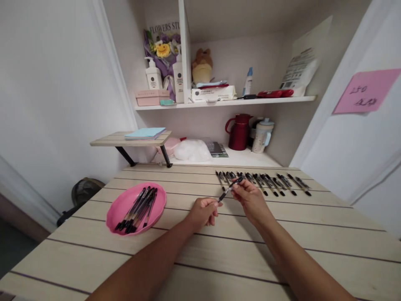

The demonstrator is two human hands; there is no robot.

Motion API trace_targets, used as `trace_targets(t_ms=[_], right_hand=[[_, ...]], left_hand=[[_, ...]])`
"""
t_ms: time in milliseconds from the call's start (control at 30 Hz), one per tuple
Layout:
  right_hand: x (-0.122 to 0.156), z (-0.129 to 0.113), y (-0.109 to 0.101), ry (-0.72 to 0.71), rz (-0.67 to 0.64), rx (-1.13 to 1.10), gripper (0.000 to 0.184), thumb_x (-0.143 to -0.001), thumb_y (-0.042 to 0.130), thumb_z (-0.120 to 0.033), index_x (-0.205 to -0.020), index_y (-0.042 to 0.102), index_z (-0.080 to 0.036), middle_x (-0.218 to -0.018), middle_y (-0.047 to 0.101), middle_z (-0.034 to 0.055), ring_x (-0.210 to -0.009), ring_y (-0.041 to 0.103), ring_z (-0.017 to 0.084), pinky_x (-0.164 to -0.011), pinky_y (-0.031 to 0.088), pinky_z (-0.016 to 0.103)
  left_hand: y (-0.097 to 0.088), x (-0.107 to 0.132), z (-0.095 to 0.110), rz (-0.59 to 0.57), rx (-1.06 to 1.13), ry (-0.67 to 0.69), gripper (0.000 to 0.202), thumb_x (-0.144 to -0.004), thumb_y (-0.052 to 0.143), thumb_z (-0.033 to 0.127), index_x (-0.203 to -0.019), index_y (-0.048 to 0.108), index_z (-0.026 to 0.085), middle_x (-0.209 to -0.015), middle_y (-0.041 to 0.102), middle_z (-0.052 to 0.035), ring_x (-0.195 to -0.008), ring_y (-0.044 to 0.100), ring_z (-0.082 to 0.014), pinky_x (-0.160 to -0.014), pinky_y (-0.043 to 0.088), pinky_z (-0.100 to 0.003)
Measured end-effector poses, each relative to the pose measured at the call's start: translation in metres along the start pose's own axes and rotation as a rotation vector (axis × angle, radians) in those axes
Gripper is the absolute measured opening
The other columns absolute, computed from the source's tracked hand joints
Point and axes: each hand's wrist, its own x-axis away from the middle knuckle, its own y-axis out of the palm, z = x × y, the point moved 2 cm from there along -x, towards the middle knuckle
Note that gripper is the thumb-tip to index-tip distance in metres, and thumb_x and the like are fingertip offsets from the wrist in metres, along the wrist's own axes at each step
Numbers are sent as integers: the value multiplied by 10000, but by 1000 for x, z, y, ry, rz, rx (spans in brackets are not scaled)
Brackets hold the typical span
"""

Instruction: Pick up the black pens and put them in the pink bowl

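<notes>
A black pen [224,195] with a clear barrel is held aslant between my two hands, above the middle of the table. My left hand [205,212] pinches its lower left end, and my right hand [249,200] grips it near the upper right end. Behind my hands, loose black pen parts [271,183] lie in a row, with dark caps and yellowish tubes showing among them. Off to the left, a pink scalloped tray [161,205] carries a heap of assembled-looking pens [140,209].
A small raised stand [105,139] with blue paper [145,133] is at the back left. At the back of the desk [175,259] are a plastic bag [192,149], a red jug [239,131] and a lidded cup [262,136]. A shelf [250,101] with bottles overhangs them.
</notes>
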Motion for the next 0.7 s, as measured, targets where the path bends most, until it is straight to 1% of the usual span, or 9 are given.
trace_targets(t_ms=[67, 133, 267, 400, 500, 600, 700], right_hand=[[2, 2, 3, 0, -36, 48, 326, -559, 735, -380, -784, 602, -185, -592, 536, -21, -517, 447, 97, -458, 318, 220], [5, 6, 8, 19, -77, 105, 307, -547, 738, -388, -721, 593, -180, -548, 525, -30, -483, 418, 86, -445, 297, 218], [10, 14, 15, 89, -132, 151, 314, -523, 746, -397, -574, 523, -182, -465, 505, -45, -419, 363, 66, -424, 266, 219], [11, 18, 16, 104, -131, 147, 322, -520, 748, -401, -573, 521, -179, -452, 512, -45, -414, 365, 63, -426, 265, 221], [12, 21, 17, 109, -129, 144, 329, -527, 745, -403, -554, 507, -178, -434, 494, -51, -414, 364, 63, -427, 261, 220], [13, 24, 18, 132, -121, 121, 341, -526, 743, -412, -552, 497, -178, -427, 484, -53, -405, 361, 61, -420, 257, 219], [13, 27, 18, 197, -134, 92, 350, -523, 744, -419, -578, 498, -176, -462, 513, -38, -412, 391, 66, -428, 286, 219]], left_hand=[[0, 0, 1, 4, -15, 7, 313, -708, 531, 429, -601, 542, 135, -519, 533, 18, -313, 403, -34, -316, 206, -162], [-1, 0, 0, 21, -31, 9, 281, -706, 533, 395, -589, 539, 140, -476, 501, 30, -310, 388, -36, -327, 207, -163], [-3, -1, -1, 52, -27, 24, 184, -685, 539, 312, -630, 569, 138, -489, 500, 32, -320, 368, -32, -351, 216, -173], [-4, -3, -4, 66, -30, 70, 160, -676, 530, 278, -616, 573, 136, -492, 503, 26, -322, 348, -33, -359, 219, -185], [-5, -5, -8, 86, -72, 88, 149, -687, 514, 257, -628, 582, 138, -491, 501, 27, -324, 345, -37, -361, 227, -188], [-5, -6, -13, 120, -123, 87, 149, -697, 491, 233, -625, 582, 141, -477, 490, 31, -319, 339, -40, -355, 225, -186], [-3, -6, -15, 135, -140, 57, 130, -694, 488, 220, -635, 576, 145, -468, 483, 38, -321, 362, -44, -353, 241, -178]])
